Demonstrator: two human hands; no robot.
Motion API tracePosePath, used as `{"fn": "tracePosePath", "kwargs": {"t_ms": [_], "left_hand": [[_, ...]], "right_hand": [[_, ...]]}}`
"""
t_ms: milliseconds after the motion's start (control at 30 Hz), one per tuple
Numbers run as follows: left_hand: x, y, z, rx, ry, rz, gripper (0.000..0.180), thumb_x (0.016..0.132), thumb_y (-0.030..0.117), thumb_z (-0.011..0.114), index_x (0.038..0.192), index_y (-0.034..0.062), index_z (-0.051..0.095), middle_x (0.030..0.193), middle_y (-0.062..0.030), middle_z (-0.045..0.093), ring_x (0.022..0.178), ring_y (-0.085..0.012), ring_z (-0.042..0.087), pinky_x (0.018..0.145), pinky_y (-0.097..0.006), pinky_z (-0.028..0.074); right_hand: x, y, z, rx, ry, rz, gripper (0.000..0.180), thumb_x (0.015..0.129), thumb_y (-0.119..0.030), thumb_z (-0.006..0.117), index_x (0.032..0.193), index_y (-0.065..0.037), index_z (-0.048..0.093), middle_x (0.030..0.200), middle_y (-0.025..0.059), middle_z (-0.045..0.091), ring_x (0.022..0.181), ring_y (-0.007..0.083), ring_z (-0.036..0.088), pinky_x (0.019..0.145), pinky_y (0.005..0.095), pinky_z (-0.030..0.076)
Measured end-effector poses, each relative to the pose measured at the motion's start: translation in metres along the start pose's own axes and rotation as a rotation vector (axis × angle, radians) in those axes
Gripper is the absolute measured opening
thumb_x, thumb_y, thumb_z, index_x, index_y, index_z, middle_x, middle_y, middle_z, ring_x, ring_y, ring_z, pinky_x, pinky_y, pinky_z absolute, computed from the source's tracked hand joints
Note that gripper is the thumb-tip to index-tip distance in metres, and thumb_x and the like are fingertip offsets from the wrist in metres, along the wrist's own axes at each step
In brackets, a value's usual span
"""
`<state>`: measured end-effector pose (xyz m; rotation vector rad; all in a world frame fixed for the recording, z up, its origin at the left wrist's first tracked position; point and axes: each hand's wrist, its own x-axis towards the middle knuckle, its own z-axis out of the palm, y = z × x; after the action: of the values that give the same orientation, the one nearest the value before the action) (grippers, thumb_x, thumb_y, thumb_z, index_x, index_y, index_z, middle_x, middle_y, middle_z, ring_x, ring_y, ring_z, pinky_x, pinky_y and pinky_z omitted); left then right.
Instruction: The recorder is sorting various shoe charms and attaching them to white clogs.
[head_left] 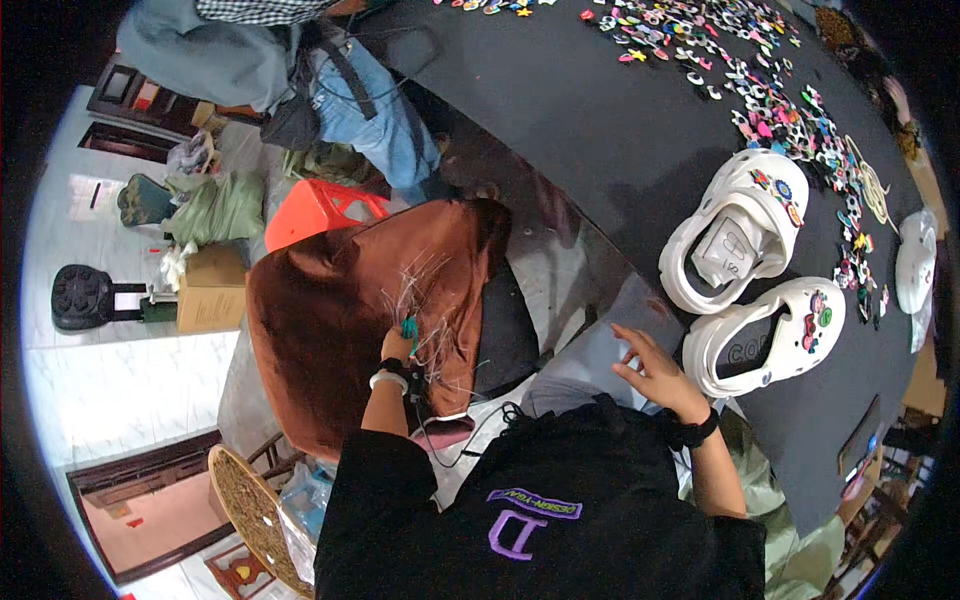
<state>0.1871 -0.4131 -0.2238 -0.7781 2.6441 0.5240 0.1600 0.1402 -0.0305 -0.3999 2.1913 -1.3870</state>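
My left hand reaches over a brown cloth with its fingers closed on a small teal tool, whose kind I cannot make out. Pale thin threads lie scattered on the cloth around that hand. Over the table's near edge, my right hand has its fingers apart and holds nothing. Beside it rests a white clog with colourful charms on its upper. Just beyond stands a second white clog, also charmed, with white stuffing inside.
Many colourful shoe charms spread along the far side of the dark table. A bagged white shoe and a pale cord lie at right. At left are a red stool, a carton and a person in jeans.
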Motion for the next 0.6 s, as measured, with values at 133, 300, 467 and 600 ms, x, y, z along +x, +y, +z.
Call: {"fn": "tracePosePath", "kwargs": {"t_ms": [133,300,467,600], "left_hand": [[0.002,-0.002,0.008,0.035,-0.016,-0.054,0.043,0.08,0.045,0.065,0.095,0.0051,0.067,0.098,-0.0226,0.066,0.097,-0.0408,0.062,0.082,-0.048,0.05],[-0.01,0.004,0.008,-0.01,-0.03,-0.306,0.049,0.076,0.045,0.069,0.106,0.0073,0.065,0.104,-0.0206,0.066,0.1,-0.0387,0.062,0.083,-0.046,0.05],[-0.032,-0.019,0.01,-0.075,0.149,-0.245,0.052,0.071,0.038,0.073,0.112,0.0072,0.063,0.103,-0.0193,0.067,0.097,-0.0379,0.063,0.081,-0.045,0.05],[-0.042,-0.029,0.016,-0.415,0.302,-0.112,0.041,0.074,0.02,0.072,0.108,-0.0011,0.062,0.092,-0.0163,0.068,0.079,-0.0277,0.068,0.071,-0.037,0.052]], "right_hand": [[-0.023,0.016,0.002,0.035,0.016,0.068,0.057,0.088,-0.017,0.065,0.139,-0.01,0.041,0.122,0.0106,0.052,0.087,0.0141,0.057,0.069,0.0274,0.049],[-0.049,0.031,0.006,0.074,0.072,0.176,0.05,0.088,-0.016,0.065,0.134,-0.008,0.047,0.12,0.0092,0.054,0.086,0.0134,0.056,0.07,0.0249,0.046],[-0.052,0.038,0.01,0.054,0.104,0.229,0.048,0.088,-0.016,0.065,0.132,-0.006,0.049,0.12,0.0096,0.055,0.086,0.0141,0.056,0.071,0.0254,0.046],[-0.046,0.029,0.009,0.014,0.079,0.178,0.046,0.088,-0.013,0.064,0.131,-0.006,0.05,0.12,0.0106,0.056,0.086,0.0155,0.059,0.07,0.0271,0.048]]}}
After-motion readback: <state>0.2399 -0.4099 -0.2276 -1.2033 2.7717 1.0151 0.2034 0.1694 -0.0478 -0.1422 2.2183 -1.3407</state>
